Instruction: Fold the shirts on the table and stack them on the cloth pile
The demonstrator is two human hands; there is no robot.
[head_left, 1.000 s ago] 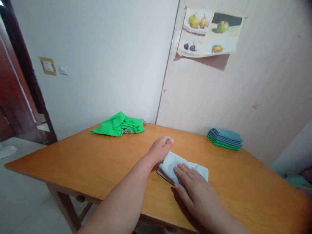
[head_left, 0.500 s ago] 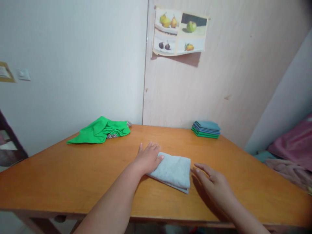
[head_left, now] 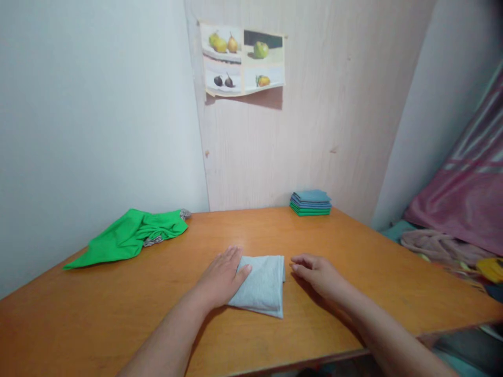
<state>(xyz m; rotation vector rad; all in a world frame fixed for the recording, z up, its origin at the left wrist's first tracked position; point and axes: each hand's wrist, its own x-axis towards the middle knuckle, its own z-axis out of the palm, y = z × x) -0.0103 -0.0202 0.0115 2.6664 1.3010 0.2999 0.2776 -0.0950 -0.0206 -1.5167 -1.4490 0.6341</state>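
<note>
A light grey-blue folded cloth (head_left: 261, 285) lies on the wooden table in front of me, its layers showing along the right and near edges. My left hand (head_left: 222, 277) rests flat over its left side, fingers stretched out and the thumb on top. Just beyond the cloth's right edge hovers my right hand (head_left: 314, 269), loosely curved, with a small gap between thumb and fingers and nothing in it. It does not touch the cloth.
Crumpled green fabric with patterned trim (head_left: 133, 235) lies at the table's back left. A neat stack of folded blue and green cloths (head_left: 311, 203) sits at the back right. Fruit pictures (head_left: 243, 60) hang on the wall. Pink fabric (head_left: 463, 193) and a blanket (head_left: 444, 246) lie right of the table.
The view has turned to the right, so the scene sits further left. My left hand stays on the cloth; my right hand's fingers are a little more curled beside its right edge.
</note>
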